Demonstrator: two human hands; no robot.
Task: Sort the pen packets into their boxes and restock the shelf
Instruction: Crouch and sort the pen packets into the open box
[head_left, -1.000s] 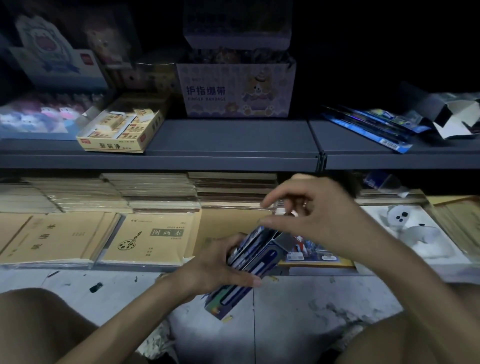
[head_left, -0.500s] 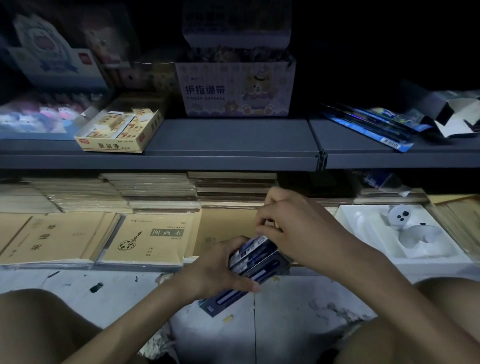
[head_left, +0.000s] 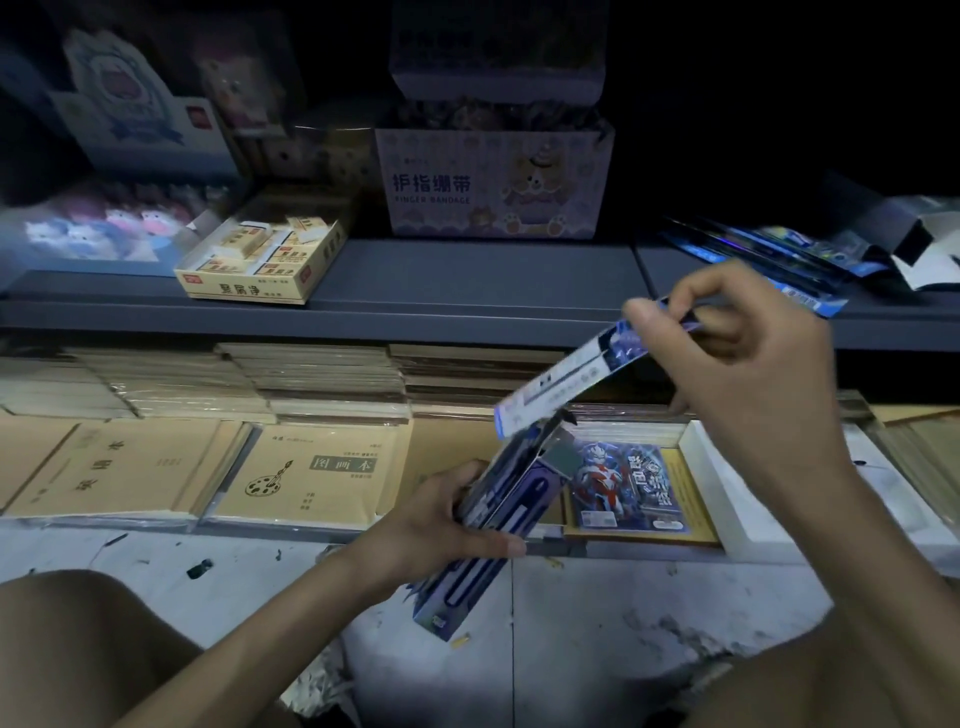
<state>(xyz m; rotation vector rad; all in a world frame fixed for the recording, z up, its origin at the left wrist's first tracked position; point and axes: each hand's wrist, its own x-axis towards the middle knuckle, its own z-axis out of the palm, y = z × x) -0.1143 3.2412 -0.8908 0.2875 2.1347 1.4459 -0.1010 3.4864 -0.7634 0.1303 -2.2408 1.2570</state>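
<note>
My left hand (head_left: 447, 525) grips a stack of long blue pen packets (head_left: 498, 530), tilted with the lower end toward the floor. My right hand (head_left: 737, 364) pinches the upper end of one pen packet (head_left: 576, 374), white and blue, held slanted above the stack's top end. More blue pen packets (head_left: 753, 260) lie loose on the upper shelf (head_left: 467, 291) at the right, beside an opened dark box (head_left: 914, 244).
A yellow eraser box (head_left: 260, 270) and a finger bandage carton (head_left: 493, 182) stand on the upper shelf. Brown exercise books (head_left: 306, 473) are stacked on the lower shelf, with a hero-print card pack (head_left: 623, 483) and a white tray (head_left: 727, 499) to the right. My knees frame the stained floor (head_left: 597, 623).
My right hand rose from the top of the stack and moved right, lifting one packet clear of it. The left hand keeps the stack in the same place.
</note>
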